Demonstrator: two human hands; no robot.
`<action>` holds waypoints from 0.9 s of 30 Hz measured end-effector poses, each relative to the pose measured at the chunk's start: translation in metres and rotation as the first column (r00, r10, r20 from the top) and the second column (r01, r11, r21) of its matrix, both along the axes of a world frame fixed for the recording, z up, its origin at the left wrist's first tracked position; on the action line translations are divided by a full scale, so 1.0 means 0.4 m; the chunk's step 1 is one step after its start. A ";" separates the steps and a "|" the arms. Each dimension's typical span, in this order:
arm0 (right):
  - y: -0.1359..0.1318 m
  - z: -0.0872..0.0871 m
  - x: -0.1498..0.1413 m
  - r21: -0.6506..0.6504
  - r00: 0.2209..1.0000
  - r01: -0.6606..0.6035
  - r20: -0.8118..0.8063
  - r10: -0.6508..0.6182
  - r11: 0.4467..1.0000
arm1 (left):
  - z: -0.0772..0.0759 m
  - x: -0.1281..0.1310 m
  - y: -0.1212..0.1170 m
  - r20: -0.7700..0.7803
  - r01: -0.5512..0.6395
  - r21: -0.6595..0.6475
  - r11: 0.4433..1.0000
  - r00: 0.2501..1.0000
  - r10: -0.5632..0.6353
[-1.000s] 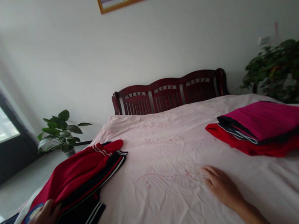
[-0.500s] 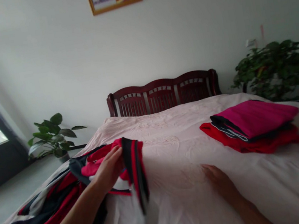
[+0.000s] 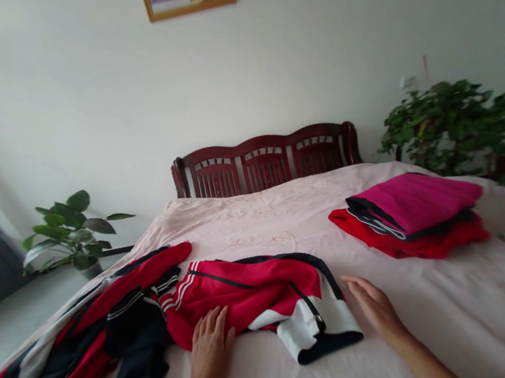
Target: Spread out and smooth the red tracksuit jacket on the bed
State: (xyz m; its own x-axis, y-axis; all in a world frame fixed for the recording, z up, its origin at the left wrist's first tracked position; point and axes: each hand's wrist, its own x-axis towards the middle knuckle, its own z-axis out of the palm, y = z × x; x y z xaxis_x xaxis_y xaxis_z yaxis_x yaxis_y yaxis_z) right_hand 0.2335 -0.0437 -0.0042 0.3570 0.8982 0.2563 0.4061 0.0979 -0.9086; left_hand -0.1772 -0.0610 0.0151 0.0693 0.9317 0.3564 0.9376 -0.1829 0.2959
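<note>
A red, white and navy track jacket (image 3: 244, 287) lies loosely bunched on the bed in front of me. White stripes mark its left end, and part of a zipper shows near the white and dark edge at its right. My left hand (image 3: 212, 339) rests flat on the jacket's near left side, fingers stretched out. Just right of the jacket is my right hand (image 3: 372, 303), open and holding nothing, its fingers pointing toward the garment's edge. Left of the jacket, a dark garment (image 3: 138, 356) lies crumpled beside a long heap of red, navy and white clothes (image 3: 78, 344).
Folded clothes, magenta (image 3: 422, 202) over red (image 3: 455, 240), are stacked at the right on the pale pink bedspread (image 3: 257, 217). Behind the bed rises a dark wooden headboard (image 3: 264, 161). Potted plants stand left (image 3: 71, 235) and right (image 3: 440, 125).
The red garment my left hand was lifting now lies spread on the bed, moved to the right, with that hand flat on it. My right hand stays open at the right.
</note>
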 end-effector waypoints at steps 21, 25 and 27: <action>0.000 0.005 -0.003 0.030 0.981 -0.063 0.186 0.056 0.998 | -0.032 -0.006 0.001 -0.090 0.037 -0.015 0.999 0.995 -0.038; 0.004 0.002 -0.003 0.024 0.974 -0.084 0.213 0.077 0.996 | -0.025 -0.003 -0.003 -0.096 0.021 -0.048 0.999 0.995 -0.025; 0.005 0.002 -0.004 0.020 0.970 -0.089 0.229 0.082 0.996 | -0.021 -0.001 -0.004 -0.092 0.019 -0.055 0.998 0.995 -0.024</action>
